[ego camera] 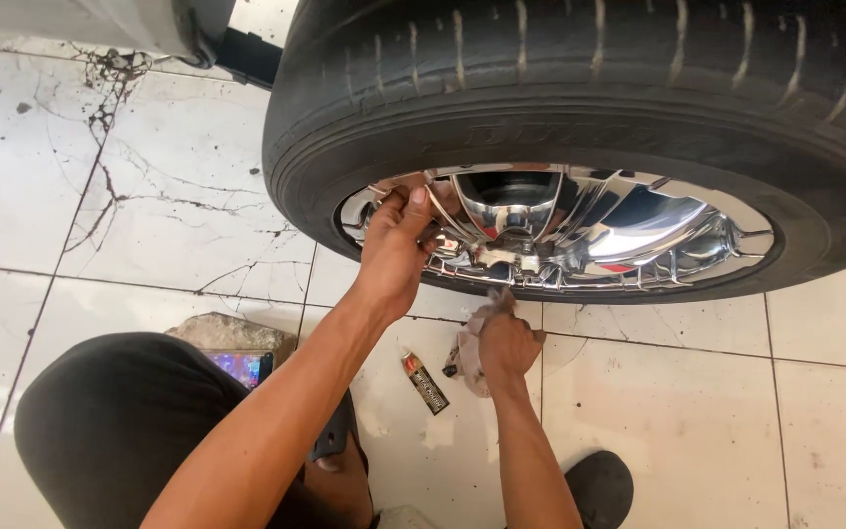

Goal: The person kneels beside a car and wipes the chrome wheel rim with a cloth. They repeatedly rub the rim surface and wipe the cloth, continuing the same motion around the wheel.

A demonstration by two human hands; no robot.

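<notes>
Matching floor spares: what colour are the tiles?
White, with dark cracks, in the head view: floor tiles.

Single head view, steeply downward, close over the wheel (560,230).

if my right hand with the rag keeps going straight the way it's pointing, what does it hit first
Most likely the lower rim of the chrome wheel cover. The right hand, bunched around the rag, points up and away toward the wheel, and the rag's tip is already close to that edge. Depth is hard to judge, so it may already be touching.

Cracked white tile floor (178,186) bears tyre (580,88), tube (425,382), stone (232,331).
</notes>
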